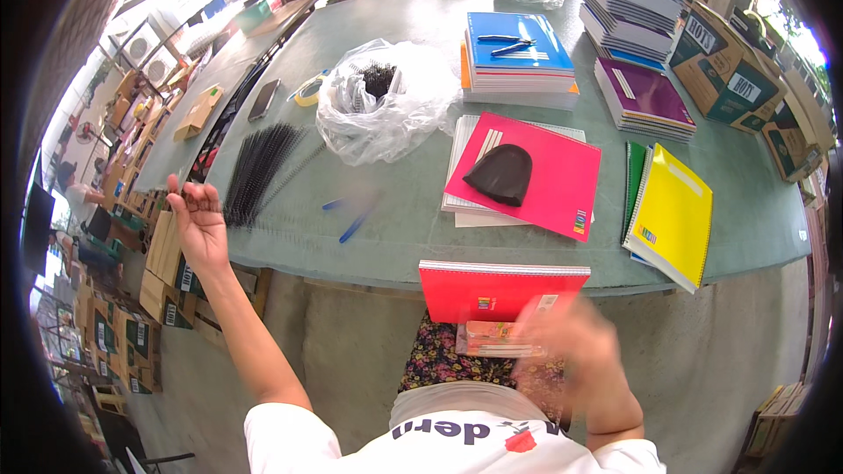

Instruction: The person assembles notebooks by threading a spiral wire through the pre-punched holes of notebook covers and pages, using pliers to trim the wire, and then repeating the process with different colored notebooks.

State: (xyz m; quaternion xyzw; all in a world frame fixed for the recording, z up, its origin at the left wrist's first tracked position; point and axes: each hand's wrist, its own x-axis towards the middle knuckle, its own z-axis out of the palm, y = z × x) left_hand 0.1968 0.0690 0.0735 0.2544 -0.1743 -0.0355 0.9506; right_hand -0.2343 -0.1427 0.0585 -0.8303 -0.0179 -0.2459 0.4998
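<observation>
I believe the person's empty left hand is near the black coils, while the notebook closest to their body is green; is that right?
Not quite: in the head view, that notebook is red; the left hand is near the black coils.

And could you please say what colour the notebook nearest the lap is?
The notebook is red, clearest in the head view.

The grey-green bench (391, 241) carries black coils (262, 167) at nine o'clock, a plastic bag (385, 125) at ten, a blue-topped notebook stack (520, 66) at twelve and a yellow-topped notebook pile (673, 215) at four.
</observation>
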